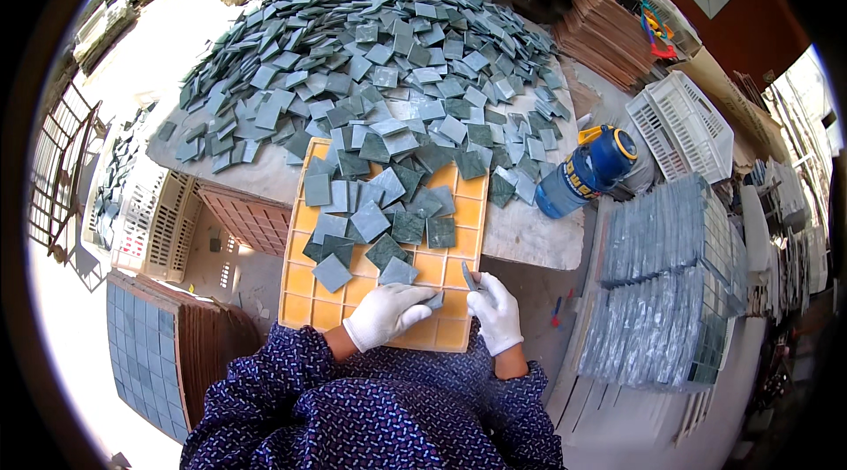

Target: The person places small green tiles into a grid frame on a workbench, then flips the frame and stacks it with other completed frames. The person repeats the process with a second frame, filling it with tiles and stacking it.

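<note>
My left hand (381, 315), in a white glove, is closed on a small square stone tile (434, 300) just above the yellow gridded tray (303, 287). My right hand (498, 315), gloved alike, pinches another stone tile (467, 275), tilted on edge, over the tray's near right part. Loose grey-green tiles (370, 220) overlap in the tray's middle and far part, at odd angles to its square cells. Past the tray's far edge rises a large heap of the same tiles (379, 54) on a pale slab table (535, 241).
A blue bottle (578, 172) with a yellow-rimmed lid stands right of the tray. Further right are a white plastic crate (679, 126) and stacked, wrapped tile sheets (655, 324). At left, tiled sheets (146, 346) lean near a cream crate (163, 227).
</note>
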Demonstrator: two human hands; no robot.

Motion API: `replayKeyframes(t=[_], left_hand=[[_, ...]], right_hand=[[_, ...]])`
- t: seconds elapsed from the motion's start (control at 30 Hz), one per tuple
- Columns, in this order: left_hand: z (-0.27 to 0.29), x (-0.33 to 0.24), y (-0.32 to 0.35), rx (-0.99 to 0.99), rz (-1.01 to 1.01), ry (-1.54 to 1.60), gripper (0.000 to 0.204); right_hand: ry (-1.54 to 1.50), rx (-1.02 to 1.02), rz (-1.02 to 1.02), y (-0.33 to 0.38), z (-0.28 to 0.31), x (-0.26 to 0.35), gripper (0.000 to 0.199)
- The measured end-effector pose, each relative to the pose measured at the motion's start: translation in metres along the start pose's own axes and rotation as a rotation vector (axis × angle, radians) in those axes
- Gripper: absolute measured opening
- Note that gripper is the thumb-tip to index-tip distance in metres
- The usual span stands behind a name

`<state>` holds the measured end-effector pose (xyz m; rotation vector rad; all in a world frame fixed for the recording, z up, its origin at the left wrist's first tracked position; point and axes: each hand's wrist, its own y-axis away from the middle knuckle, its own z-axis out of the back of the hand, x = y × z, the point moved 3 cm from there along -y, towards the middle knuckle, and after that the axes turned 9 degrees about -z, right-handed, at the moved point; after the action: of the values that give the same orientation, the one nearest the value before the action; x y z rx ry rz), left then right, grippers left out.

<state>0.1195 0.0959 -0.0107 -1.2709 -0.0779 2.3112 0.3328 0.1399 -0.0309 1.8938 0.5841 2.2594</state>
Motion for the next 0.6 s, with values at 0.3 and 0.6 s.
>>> replayKeyframes(t=[0.3, 0.6], left_hand=[[0.05, 0.028, 0.034, -0.193, 0.499, 0.477, 0.028], [0.054, -0.006, 0.054, -0.336, 0.207, -0.442, 0.033]], right_hand=[[0.781, -0.252, 0.547, 0.002, -0.025, 0.01, 0.062], [0.826, -0.206, 0.524, -0.006, -0.003, 0.011, 0.068]])
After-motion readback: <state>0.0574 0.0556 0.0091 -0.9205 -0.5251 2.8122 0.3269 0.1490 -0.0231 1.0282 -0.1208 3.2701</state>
